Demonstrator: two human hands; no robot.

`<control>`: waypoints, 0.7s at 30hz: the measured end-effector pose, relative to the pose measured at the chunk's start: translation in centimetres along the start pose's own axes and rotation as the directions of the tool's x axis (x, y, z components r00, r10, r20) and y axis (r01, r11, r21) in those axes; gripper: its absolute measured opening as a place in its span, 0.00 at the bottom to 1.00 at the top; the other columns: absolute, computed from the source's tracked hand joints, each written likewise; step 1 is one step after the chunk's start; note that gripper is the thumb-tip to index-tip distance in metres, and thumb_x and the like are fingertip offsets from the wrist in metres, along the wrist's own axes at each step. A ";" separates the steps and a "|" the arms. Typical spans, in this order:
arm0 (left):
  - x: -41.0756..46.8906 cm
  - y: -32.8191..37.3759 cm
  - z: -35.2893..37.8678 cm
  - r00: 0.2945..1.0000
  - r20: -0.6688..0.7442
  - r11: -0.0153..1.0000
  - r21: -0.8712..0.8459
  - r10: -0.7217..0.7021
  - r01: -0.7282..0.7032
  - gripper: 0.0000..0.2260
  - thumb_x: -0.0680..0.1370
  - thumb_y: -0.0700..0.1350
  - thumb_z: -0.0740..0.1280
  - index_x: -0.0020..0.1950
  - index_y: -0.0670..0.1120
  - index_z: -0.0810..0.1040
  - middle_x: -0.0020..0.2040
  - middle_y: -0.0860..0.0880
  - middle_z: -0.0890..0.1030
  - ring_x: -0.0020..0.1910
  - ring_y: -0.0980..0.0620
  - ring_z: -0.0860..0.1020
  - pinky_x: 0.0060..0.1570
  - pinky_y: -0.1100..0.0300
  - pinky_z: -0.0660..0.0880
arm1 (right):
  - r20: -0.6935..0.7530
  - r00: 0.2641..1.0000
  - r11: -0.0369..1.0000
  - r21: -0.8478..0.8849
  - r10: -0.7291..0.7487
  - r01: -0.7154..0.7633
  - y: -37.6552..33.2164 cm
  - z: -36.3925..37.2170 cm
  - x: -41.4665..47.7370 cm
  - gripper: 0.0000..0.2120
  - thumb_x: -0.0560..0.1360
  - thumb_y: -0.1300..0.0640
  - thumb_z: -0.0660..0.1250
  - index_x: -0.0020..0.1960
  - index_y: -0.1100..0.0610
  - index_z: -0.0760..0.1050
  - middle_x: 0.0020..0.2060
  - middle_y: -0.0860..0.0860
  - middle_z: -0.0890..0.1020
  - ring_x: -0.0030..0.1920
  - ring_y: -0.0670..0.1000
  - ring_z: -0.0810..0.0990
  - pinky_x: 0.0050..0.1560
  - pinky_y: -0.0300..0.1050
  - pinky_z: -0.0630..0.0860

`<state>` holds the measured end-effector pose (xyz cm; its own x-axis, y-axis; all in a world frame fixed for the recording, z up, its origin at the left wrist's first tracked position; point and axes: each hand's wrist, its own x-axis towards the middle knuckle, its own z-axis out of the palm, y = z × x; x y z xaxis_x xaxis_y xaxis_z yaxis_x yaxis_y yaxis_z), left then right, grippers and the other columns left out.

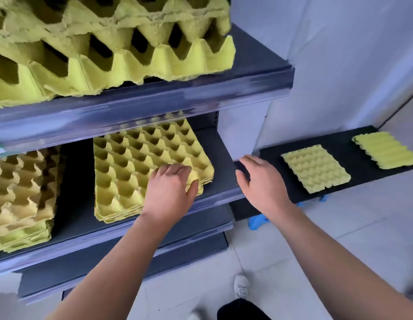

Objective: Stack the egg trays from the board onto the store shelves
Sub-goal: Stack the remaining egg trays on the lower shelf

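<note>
- my left hand point(171, 185) was on the near right corner of the middle stack point(136, 162) of yellow egg trays, fingers curled over the top tray and thumb pressed against its edge, so i was holding that corner.
- my right hand point(261, 179) held nothing. its fingers were loose and spread, and it hovered just past the right end of the middle shelf point(221, 155), over the left end of the board point(339, 144).
- the middle stack sat on the middle shelf a little askew, with its far end under the lip of the upper shelf point(258, 65).
- a good part of the job looked done. a tall top stack point(108, 54) filled the upper shelf, a duller left stack point(23, 192) stood at the left of the middle shelf, and the middle stack was several trays deep.
- two lots were left on the board, well apart from each other: the near tray point(316, 168) and the far tray point(385, 150). i couldn't tell if each was one tray or a few nested together.
- i judged myself to be settling the last tray square on the middle stack, with my free hand turned toward the near tray.
- the thin pulp edges looked likely to catch or tear, so a tray would want lowering straight into the cups below it.
</note>
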<state>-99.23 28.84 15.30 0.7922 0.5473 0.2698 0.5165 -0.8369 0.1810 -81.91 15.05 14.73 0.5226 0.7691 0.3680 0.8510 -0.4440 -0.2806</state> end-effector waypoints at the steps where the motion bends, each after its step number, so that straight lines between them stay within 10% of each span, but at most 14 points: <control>1: 0.5 1.7 0.2 0.999 0.013 0.999 -0.024 0.036 -0.036 0.14 0.73 0.51 0.65 0.48 0.42 0.82 0.47 0.45 0.83 0.46 0.40 0.80 0.43 0.49 0.77 | -0.020 0.999 1.000 -0.007 0.025 -0.025 1.2 -0.8 -0.8 0.11 0.73 0.60 0.68 0.53 0.64 0.79 0.49 0.57 0.83 0.46 0.60 0.82 0.47 0.49 0.79; 12: 8.0 21.5 6.8 0.925 0.089 0.925 -0.127 0.369 -0.357 0.20 0.72 0.55 0.56 0.44 0.44 0.82 0.41 0.49 0.82 0.40 0.44 0.80 0.43 0.52 0.77 | -0.054 0.916 0.905 -0.144 0.397 -0.401 18.4 -8.5 -8.0 0.11 0.75 0.57 0.66 0.54 0.61 0.79 0.49 0.55 0.82 0.49 0.58 0.79 0.48 0.49 0.76; 21: 15.9 41.8 13.5 0.885 0.111 0.883 -0.198 0.452 -0.426 0.10 0.73 0.50 0.69 0.48 0.45 0.83 0.45 0.48 0.83 0.44 0.43 0.80 0.46 0.51 0.75 | -0.072 0.836 0.817 -0.184 0.544 -0.547 37.7 -16.3 -11.0 0.13 0.76 0.56 0.64 0.58 0.60 0.78 0.54 0.55 0.81 0.53 0.58 0.79 0.54 0.49 0.74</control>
<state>-60.72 2.50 14.41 0.9708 0.1056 0.2154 0.0541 -0.9711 0.2324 -54.76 -17.64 14.57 0.9035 0.3684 0.2192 0.4187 -0.8680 -0.2670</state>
